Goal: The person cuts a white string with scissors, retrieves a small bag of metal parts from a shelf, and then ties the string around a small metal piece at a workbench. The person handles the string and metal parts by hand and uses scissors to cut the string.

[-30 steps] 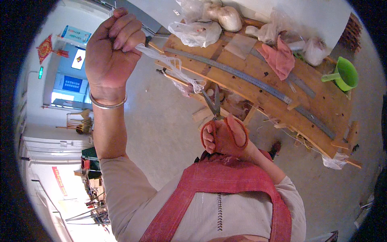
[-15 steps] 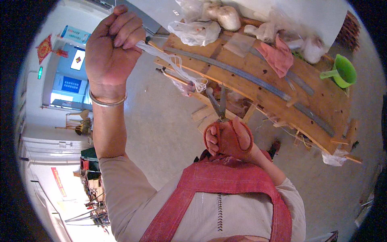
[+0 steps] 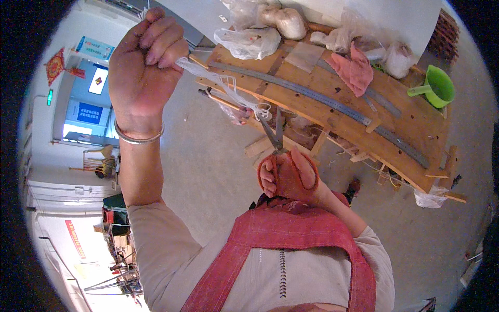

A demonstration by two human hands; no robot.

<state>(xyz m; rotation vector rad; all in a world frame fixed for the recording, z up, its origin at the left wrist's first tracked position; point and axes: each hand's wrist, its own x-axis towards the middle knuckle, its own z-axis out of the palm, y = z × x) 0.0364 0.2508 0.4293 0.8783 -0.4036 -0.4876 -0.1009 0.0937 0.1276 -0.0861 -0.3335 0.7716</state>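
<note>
Raised at the upper left, my left hand (image 3: pixel 148 67) is closed around a bundle of thin white cords (image 3: pixel 223 82). The cords trail to the right, ending in loose loops. Lower down and near my chest, my right hand (image 3: pixel 305 171) grips a pair of large scissors (image 3: pixel 275 139) by their red-brown handles. Their blades point up and stand apart, with the tips close to the looped cord ends. From this view I cannot tell whether the blades touch the cords.
A long wooden workbench (image 3: pixel 291 78) crosses the upper right, with metal rulers (image 3: pixel 322 97) along it. On it lie plastic bags (image 3: pixel 249 42), a pink cloth (image 3: pixel 353 70) and a green scoop (image 3: pixel 439 87). Pieces of wood (image 3: pixel 260 146) sit beneath the bench.
My right hand and the scissors have shifted slightly up and left, bringing the blades nearer the loops. The left hand still holds the cords in almost the same place.
</note>
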